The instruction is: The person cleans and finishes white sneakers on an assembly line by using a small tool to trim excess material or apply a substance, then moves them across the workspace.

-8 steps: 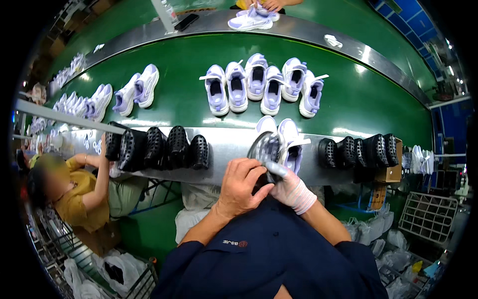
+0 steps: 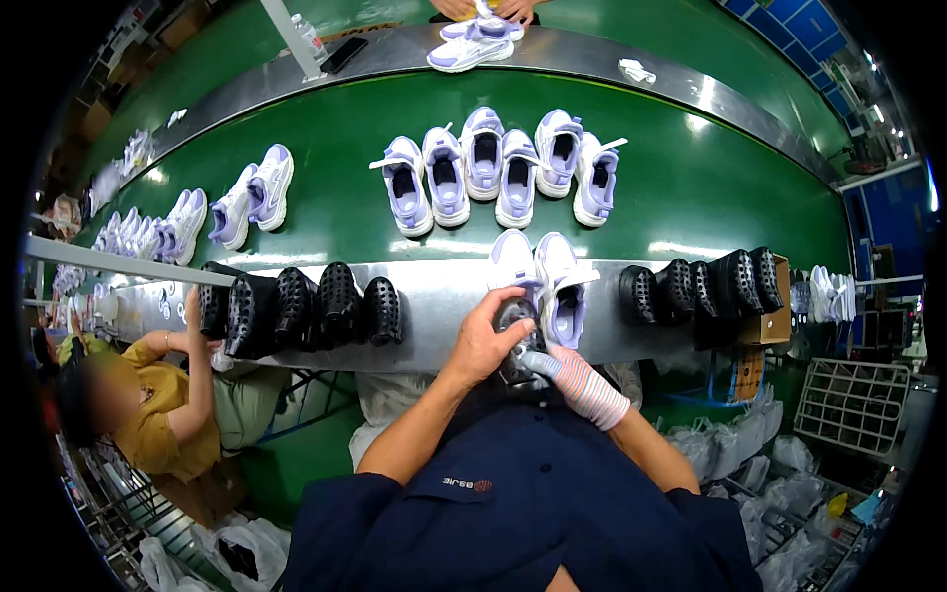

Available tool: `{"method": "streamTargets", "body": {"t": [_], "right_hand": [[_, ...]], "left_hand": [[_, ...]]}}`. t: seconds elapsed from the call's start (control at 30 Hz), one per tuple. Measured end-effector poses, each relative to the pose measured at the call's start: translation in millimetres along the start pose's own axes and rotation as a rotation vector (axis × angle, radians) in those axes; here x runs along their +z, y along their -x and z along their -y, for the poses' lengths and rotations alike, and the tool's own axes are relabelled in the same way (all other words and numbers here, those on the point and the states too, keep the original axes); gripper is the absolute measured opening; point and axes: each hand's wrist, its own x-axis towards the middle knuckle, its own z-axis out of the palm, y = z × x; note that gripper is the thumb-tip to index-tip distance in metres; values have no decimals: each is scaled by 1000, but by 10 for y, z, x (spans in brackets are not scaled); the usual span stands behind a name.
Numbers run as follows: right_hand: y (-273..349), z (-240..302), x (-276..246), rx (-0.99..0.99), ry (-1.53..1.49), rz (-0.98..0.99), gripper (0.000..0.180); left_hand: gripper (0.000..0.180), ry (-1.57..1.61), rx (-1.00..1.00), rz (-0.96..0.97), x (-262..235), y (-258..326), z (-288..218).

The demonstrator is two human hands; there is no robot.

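Observation:
My bare left hand (image 2: 481, 340) wraps round the upper side of a black shoe tree (image 2: 514, 367) dotted with holes, just in front of my chest. On its lower right side, my right hand (image 2: 580, 383), in a striped knit glove, presses its fingers to it. Part of the shoe tree is hidden by my fingers. Directly beyond my hands, a white and lilac sneaker (image 2: 566, 314) stands on the metal ledge with its opening toward me. Its mate (image 2: 513, 257) is beside it on the left, the heel end hidden behind my left hand and the shoe tree.
Several black shoe trees (image 2: 337, 304) stand to the left on the ledge, and more (image 2: 735, 284) to the right by a cardboard box (image 2: 777, 296). Several sneakers (image 2: 481, 158) sit on the green belt (image 2: 335, 217). Co-workers are at the left (image 2: 163, 395) and across.
The shoe tree was blurred and tilted up over the sneakers; now it is lower and closer to me. My left hand has moved up and right along it. The view has shifted slightly.

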Motion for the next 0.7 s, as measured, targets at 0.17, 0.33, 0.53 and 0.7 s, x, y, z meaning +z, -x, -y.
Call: {"method": "streamTargets", "body": {"t": [0.17, 0.33, 0.53, 0.7], "right_hand": [[232, 12, 55, -36, 1186, -249, 74], [174, -179, -81, -36, 1041, -303, 64], [65, -70, -403, 129, 1231, -320, 51], [-250, 132, -375, 106, 1323, -207, 40]], "left_hand": [[41, 221, -141, -189, 276, -61, 317], [40, 195, -169, -215, 416, -92, 563], [56, -770, 127, -222, 322, -280, 266], [42, -862, 526, 8, 145, -937, 731]]}}
